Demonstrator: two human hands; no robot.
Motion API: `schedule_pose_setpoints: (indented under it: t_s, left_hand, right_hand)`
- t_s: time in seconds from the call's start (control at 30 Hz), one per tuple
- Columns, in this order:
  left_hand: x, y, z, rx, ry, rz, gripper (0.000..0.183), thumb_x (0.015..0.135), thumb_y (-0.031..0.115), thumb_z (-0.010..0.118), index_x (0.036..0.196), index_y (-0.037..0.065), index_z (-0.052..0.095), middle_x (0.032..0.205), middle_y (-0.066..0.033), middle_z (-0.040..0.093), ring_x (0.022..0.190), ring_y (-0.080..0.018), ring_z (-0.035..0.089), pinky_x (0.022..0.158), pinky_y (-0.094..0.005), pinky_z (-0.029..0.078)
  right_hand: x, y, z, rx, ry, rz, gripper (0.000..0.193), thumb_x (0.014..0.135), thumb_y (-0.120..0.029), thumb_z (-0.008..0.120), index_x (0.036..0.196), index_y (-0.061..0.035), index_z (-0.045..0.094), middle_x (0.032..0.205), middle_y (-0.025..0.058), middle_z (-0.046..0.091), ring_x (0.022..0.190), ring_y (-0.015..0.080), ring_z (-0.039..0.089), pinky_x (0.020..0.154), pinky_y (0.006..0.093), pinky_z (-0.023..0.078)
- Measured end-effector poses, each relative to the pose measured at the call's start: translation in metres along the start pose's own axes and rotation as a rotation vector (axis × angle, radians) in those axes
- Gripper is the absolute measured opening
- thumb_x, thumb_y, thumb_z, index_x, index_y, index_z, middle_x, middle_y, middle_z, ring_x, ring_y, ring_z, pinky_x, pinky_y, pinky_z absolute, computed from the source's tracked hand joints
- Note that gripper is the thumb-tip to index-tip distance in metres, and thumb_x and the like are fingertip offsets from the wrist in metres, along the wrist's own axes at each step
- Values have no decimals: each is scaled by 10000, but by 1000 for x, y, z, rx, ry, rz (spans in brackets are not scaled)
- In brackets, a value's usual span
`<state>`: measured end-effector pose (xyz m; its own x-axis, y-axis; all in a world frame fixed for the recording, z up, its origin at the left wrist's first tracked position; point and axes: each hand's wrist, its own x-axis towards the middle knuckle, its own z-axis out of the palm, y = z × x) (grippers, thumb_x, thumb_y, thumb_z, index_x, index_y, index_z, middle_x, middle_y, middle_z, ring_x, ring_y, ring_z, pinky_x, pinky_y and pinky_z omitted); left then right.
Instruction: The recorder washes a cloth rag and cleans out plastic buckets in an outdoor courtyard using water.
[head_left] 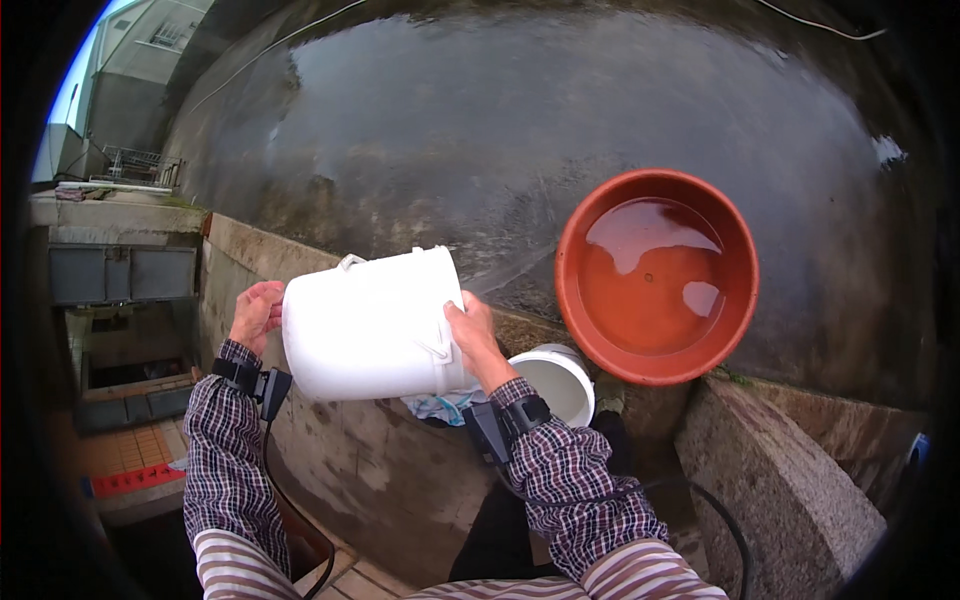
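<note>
A white plastic bucket lies tipped on its side in the air between my hands, its mouth toward the right. My left hand is at the bucket's base, with the fingers against its bottom edge. The right hand grips the rim, thumb on the outside wall; its other fingers are hidden. A thin streak of water shows beyond the bucket's mouth. To the right sits a round reddish-brown basin with shallow water in it. Below my right hand a second white bucket stands with its mouth upward.
A dark, wet, reflective surface spreads out ahead, bordered by a low concrete wall. Blue-and-white cloth is partly hidden under the tipped bucket. A stone slab slopes at the lower right. Black cables hang from my wrist devices.
</note>
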<state>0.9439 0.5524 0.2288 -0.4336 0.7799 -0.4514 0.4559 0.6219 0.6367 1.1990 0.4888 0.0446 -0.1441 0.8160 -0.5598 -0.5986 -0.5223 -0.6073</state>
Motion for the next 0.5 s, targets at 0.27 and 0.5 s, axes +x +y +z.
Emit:
schedule_pose_setpoints:
  t_s: [0.27,0.5]
  left_hand:
    - [-2,-16,41,-119,-121,84,211,785,149,564,972,56,532,815,-22,587,686,-99,555,584,-238,471]
    - [-58,-71,165,-221,-408,-71,276,798,126,559,1052,36,503,914,-65,570,772,-132,563,639,-260,493]
  right_hand:
    - [-46,-18,-38,-118,-12,-119,242,785,-123,550,947,57,561,825,79,592,741,115,527,664,263,433]
    - [-96,-29,-149,-539,335,-313,191,766,-144,571,875,11,596,671,117,587,632,158,550,608,308,442]
